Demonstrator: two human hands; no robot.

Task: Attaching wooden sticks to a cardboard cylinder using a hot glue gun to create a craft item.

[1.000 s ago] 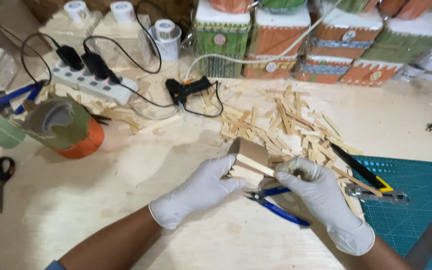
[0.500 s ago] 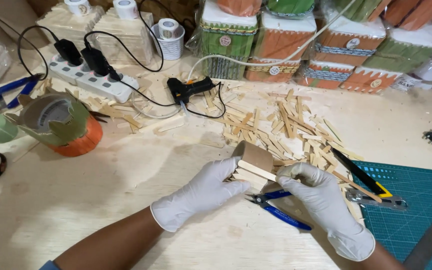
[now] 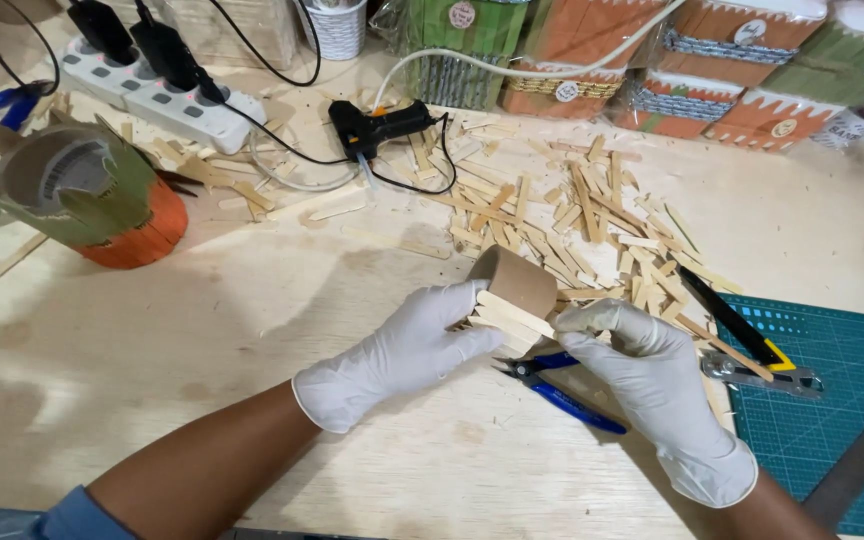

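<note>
The left hand [image 3: 407, 350] and the right hand [image 3: 657, 385], both in white gloves, hold together a short brown cardboard tube [image 3: 514, 283] just above the wooden surface [image 3: 252, 330]. The fingers of the left hand are closed on the near side of the tube, where some pale wooden sticks [image 3: 507, 318] lie flat against its wall. The fingers of the right hand close narrowly on the right end of the same sticks; how firmly they press I cannot tell from this view.

Directly below the tube, blue-handled pliers [image 3: 557, 385] lie on the surface, partly under the right hand. Behind the tube a loose heap of cut sticks [image 3: 572, 215] is spread out. Right of the tube lies a black and yellow utility knife [image 3: 737, 335], touching the edge of a green cutting mat [image 3: 832, 400].

Far behind the tube, along the back edge, stands a row of box-shaped packages [image 3: 652, 60] covered in sticks painted orange and green, with white wavy tops; several carry a small round label, white or red. Behind and left of the tube a black glue gun [image 3: 377, 128] lies, and further left a white power strip [image 3: 152, 95]. Well to the left of the tube stands a round holder [image 3: 102, 200] with green pointed sticks over an orange base.
</note>
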